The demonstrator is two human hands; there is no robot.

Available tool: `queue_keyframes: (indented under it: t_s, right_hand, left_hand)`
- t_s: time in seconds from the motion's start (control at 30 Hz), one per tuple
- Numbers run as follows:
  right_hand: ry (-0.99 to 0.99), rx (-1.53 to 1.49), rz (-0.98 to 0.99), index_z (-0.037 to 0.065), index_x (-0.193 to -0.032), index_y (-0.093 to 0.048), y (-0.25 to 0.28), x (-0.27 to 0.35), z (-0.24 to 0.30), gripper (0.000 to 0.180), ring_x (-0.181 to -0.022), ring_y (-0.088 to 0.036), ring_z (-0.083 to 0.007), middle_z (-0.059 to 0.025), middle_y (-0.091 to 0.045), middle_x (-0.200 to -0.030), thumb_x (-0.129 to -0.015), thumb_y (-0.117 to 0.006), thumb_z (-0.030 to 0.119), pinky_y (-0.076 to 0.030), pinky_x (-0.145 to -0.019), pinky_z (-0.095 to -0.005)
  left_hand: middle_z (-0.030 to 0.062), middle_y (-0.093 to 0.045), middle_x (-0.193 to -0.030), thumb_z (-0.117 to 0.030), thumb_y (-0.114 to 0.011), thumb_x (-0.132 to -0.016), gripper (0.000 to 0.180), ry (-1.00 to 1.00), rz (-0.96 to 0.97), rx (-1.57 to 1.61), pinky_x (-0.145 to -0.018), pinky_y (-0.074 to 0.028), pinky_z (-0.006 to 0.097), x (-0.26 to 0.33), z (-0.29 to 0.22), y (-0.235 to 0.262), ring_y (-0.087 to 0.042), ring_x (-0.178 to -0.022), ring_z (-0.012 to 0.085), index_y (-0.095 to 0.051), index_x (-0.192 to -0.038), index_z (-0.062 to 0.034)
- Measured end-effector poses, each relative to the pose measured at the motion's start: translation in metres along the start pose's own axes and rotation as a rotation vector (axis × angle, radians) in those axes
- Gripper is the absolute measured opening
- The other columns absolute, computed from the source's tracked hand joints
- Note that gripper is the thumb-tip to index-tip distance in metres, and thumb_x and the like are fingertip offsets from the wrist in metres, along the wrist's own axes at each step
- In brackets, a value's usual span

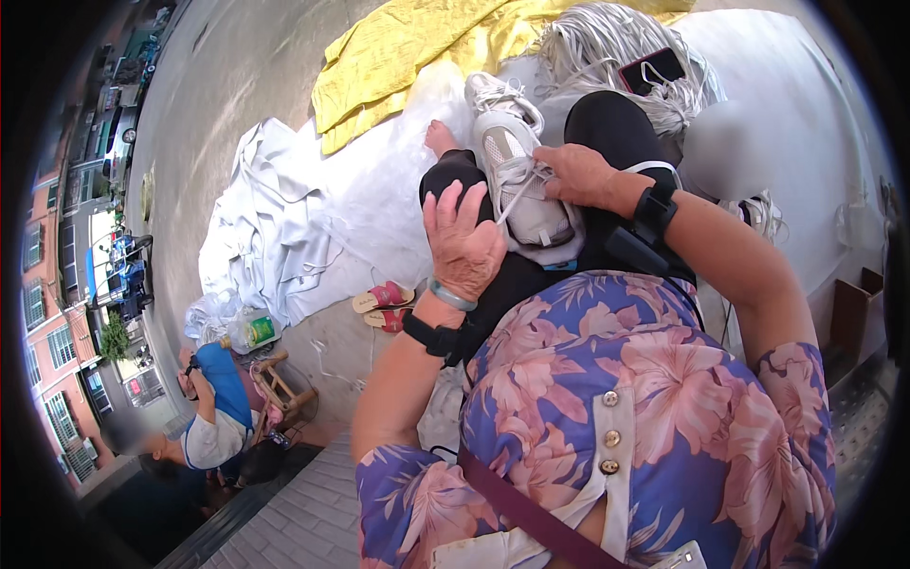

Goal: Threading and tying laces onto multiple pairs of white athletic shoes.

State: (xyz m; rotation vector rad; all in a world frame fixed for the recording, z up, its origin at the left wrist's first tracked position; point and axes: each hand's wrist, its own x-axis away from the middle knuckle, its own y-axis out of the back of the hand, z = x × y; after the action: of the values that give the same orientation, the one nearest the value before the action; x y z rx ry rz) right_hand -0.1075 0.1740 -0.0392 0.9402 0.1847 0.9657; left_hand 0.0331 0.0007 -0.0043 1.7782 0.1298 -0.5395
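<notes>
A light grey-white sneaker [552, 223] rests on my lap between my black-clad legs, its laces partly threaded. My left hand [464, 245] is beside its left edge. Thumb and forefinger pinch a white shoelace [517, 197] drawn taut from the shoe, while the other fingers are raised. On the opposite side, my right hand [583, 175] reaches over the lacing, its fingertips closed on lace at the eyelets. Just beyond lies a second light sneaker [493, 92] with loose laces.
A large bundle of white laces [607, 43] lies ahead, a phone [652, 71] on it. Yellow cloth [379, 71] and white cloth [261, 209] spread leftward. Red sandals [384, 296], a plastic bottle [254, 330] and a seated person [223, 408] are at left; a cardboard box [853, 308] stands right.
</notes>
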Motion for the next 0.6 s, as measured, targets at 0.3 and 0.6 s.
queue_keyframes:
  t_s: [0.3,0.6]
  right_hand:
    - [-0.041,-0.412,-0.241,0.001,-0.097,-0.058,-0.005,0.019,-0.01,0.033,-0.064,-0.054,-0.0183,-0.0077,-0.053,-0.066,-0.068,-0.06,0.018,-0.044,-0.061,-0.0309]
    - [0.001,-0.448,0.043,0.005,-0.089,-0.062,0.004,-0.019,-0.007,0.021,-0.072,-0.054,-0.0115,-0.0033,-0.059,-0.076,-0.071,-0.054,0.013,-0.044,-0.066,-0.0281]
  left_hand:
    - [0.018,-0.063,-0.088,-0.024,-0.049,-0.073,0.028,1.536,0.659,-0.694,-0.069,-0.047,0.043,0.29,0.099,0.125,-0.061,-0.082,0.0337,-0.066,-0.078,-0.002]
    - [0.011,-0.063,-0.075,-0.019,-0.052,-0.074,0.017,2.054,-0.846,0.576,-0.053,-0.049,0.032,0.326,0.125,0.177,-0.058,-0.057,0.0175,-0.049,-0.066,-0.0054]
